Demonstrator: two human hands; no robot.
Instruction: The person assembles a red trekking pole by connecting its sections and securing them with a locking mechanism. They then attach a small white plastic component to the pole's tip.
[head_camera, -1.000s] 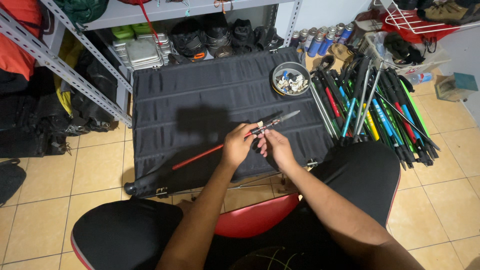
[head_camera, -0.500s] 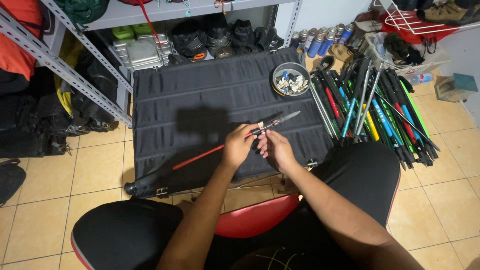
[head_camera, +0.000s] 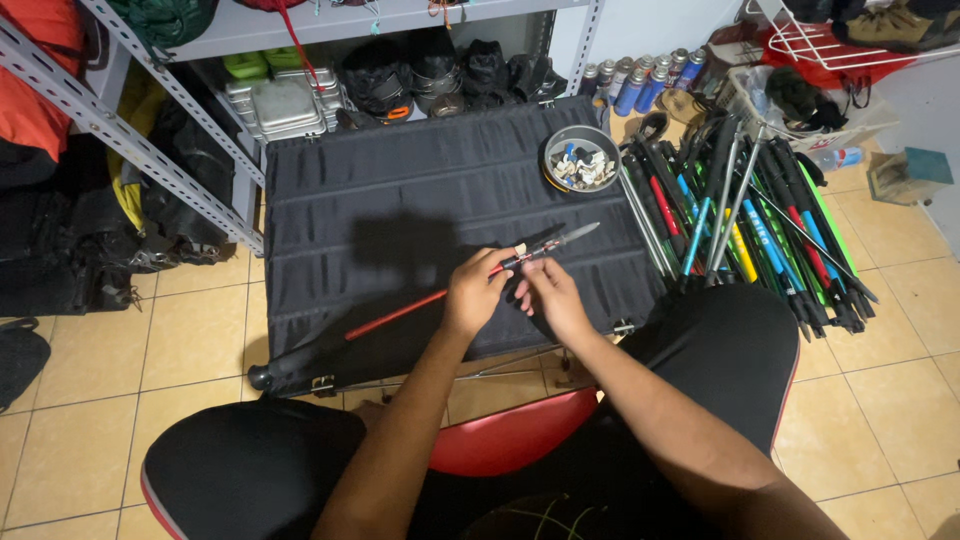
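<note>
**A:** What's laid out in front of you?

**B:** A black padded bench (head_camera: 400, 200), a heap of walking poles (head_camera: 750, 220) on the floor to my right, and a small round bowl of bits (head_camera: 581, 160) at the bench's far right corner. I'm seated on a red stool (head_camera: 510, 440).

**A:** And the pole you're on?

**B:** The red pole (head_camera: 400, 312) runs slantwise over the bench, handle end low at my left, metal tip (head_camera: 565, 240) pointing up and right, just above the cloth.

**A:** How are your hands set?

**B:** My left hand (head_camera: 472, 295) is wrapped round the shaft near the joint, grip pressed together on it, wrist straight, forearm coming up from below. My right hand (head_camera: 548, 295) sits just beside it, fingertips pinching the dark section by the joint.

**A:** Any advice for doing it well?

**B:** I'd judge it best to hold the shaft dead steady with the left, work only with the right fingertips, and keep the tip away from the bowl.
</note>
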